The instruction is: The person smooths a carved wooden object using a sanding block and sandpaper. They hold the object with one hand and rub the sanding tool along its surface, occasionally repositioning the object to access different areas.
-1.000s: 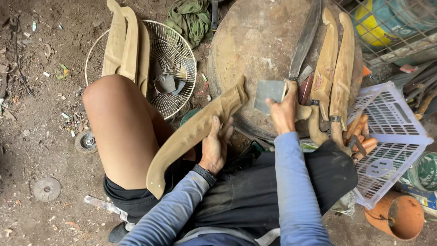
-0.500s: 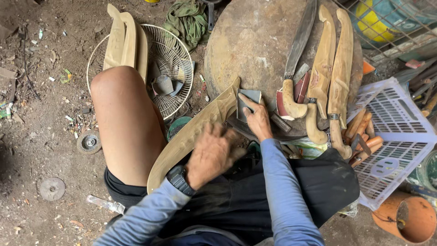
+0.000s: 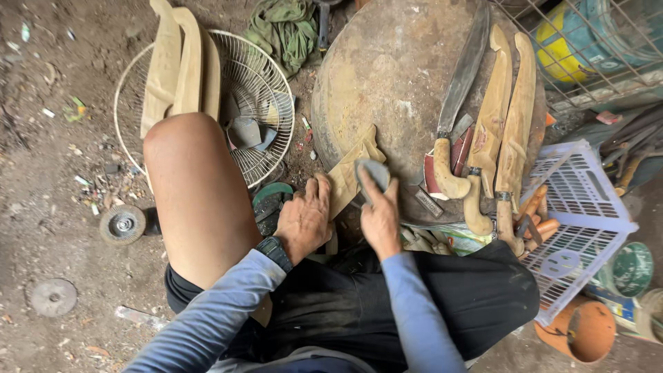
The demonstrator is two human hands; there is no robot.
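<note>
Left hand lies flat on the wooden sheath, fingers spread, pressing it down across the lap; it clasps nothing. Right hand pinches a grey sanding pad against the sheath's upper end at the stump edge. Farther out on the stump lie a machete and two sheathed knives.

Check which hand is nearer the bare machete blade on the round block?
Right. The right hand with its grey sanding pad sits just left of the machete blade; the left hand, pressing the wooden sheath, is farther left.
</note>
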